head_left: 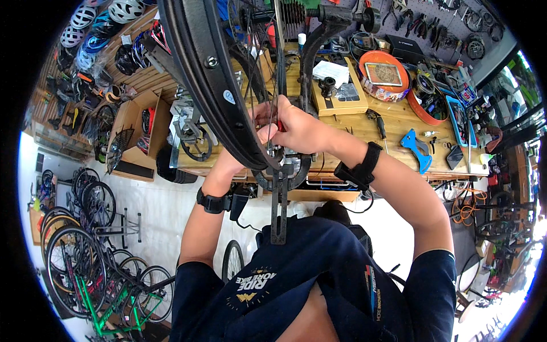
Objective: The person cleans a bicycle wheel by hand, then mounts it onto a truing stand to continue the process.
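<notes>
A black bicycle wheel rim [212, 85] with thin spokes stands upright in a dark metal truing stand [311, 62]. My left hand [265, 134] reaches in around the rim, its fingers closed among the spokes; the rim hides part of it, and I cannot make out what it grips. From the other side, my right hand [303, 129] pinches a small red spoke wrench [280, 126] at the spokes near the rim. The two hands nearly meet there. A slotted metal bar [278, 211] sticks out from the stand toward my body.
The wooden workbench [347, 126] carries a yellow box [341, 102], a round red tin [380, 61], a screwdriver [383, 134], a blue tool [417, 149] and a blue tray [459, 119]. A cardboard box [132, 137] stands to the left. Several bicycles [108, 273] stand at the lower left.
</notes>
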Action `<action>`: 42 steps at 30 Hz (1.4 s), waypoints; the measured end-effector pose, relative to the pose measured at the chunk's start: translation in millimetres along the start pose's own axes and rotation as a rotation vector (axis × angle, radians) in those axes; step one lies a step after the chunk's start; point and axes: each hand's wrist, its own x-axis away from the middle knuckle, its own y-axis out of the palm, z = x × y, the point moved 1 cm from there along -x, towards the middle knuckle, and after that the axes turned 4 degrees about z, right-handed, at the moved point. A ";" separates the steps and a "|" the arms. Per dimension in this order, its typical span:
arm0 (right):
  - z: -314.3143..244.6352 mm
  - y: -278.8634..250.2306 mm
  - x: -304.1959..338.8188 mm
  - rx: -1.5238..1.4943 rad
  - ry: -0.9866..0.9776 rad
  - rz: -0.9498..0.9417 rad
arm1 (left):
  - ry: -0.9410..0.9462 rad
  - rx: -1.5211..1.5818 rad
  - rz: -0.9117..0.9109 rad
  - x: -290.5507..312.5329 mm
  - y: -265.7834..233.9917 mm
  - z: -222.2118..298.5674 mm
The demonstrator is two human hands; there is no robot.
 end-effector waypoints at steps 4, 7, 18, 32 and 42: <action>11.3 -4.5 -1.7 -0.305 -0.005 -0.108 | 0.023 0.006 -0.030 -2.2 2.9 3.6; -6.7 -12.5 2.0 -0.391 0.103 -0.154 | 0.043 -0.020 -0.051 1.3 4.4 9.3; 12.4 -23.4 -2.0 -0.078 0.330 -0.130 | 0.025 -0.085 -0.040 -9.1 14.5 0.3; -52.8 -26.4 11.2 -0.266 0.438 -0.141 | 0.045 -0.193 0.005 2.8 14.5 21.6; -97.2 -33.7 9.7 -0.257 0.383 -0.153 | 0.011 -0.046 -0.053 13.8 18.1 73.8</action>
